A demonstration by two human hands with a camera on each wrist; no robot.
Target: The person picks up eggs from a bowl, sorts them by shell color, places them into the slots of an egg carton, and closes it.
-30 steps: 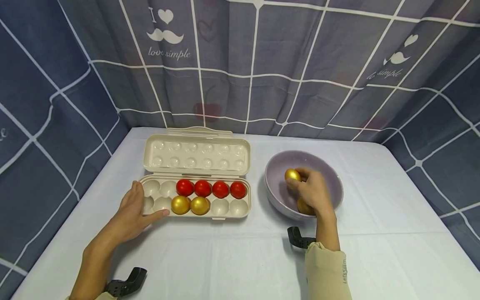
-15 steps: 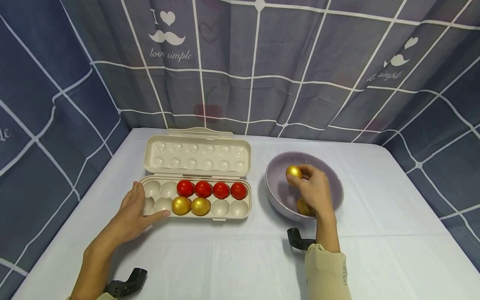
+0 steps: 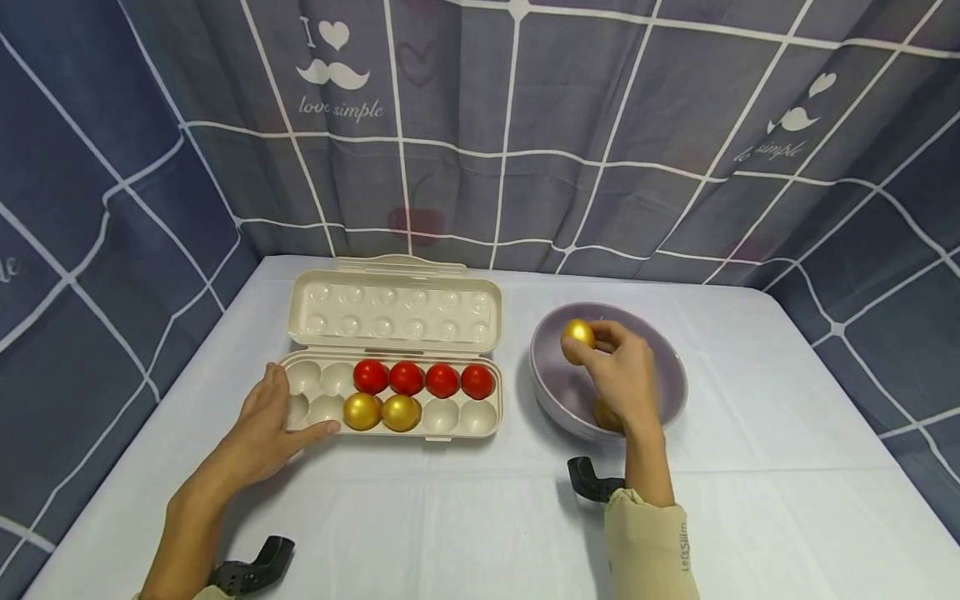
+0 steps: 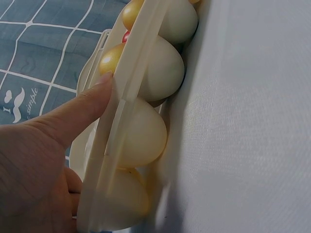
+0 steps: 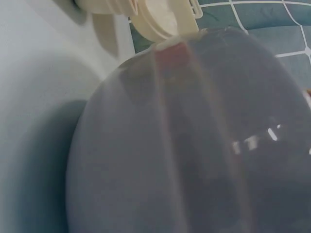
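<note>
My right hand (image 3: 618, 367) pinches a golden egg (image 3: 577, 335) between thumb and fingers, held up over the purple bowl (image 3: 547, 392). Another golden egg (image 3: 606, 415) lies in the bowl, partly hidden beneath that hand. My left hand (image 3: 255, 429) rests on the left end of an open cream egg carton (image 3: 491, 367), its thumb lying straight along the front rim. Several red eggs (image 3: 407, 377) fill the right part of the carton's back row, and two golden eggs (image 3: 381, 412) sit side by side in the front row. In the right wrist view, the bowl's outer wall (image 5: 146, 145) hides the hand and egg.
The carton's lid (image 3: 393, 308) lies folded back behind it. A white cloth (image 3: 465, 517) covers the table, with a gap of it between carton and bowl. Dark checked curtains (image 3: 450, 192) stand behind and at both sides. A black wrist mount (image 3: 258, 565) sticks out from each forearm.
My right hand has raised the golden egg higher in the bowl's opening and shifted it slightly left, toward the bowl's far left rim. My left hand and the carton stay in place.
</note>
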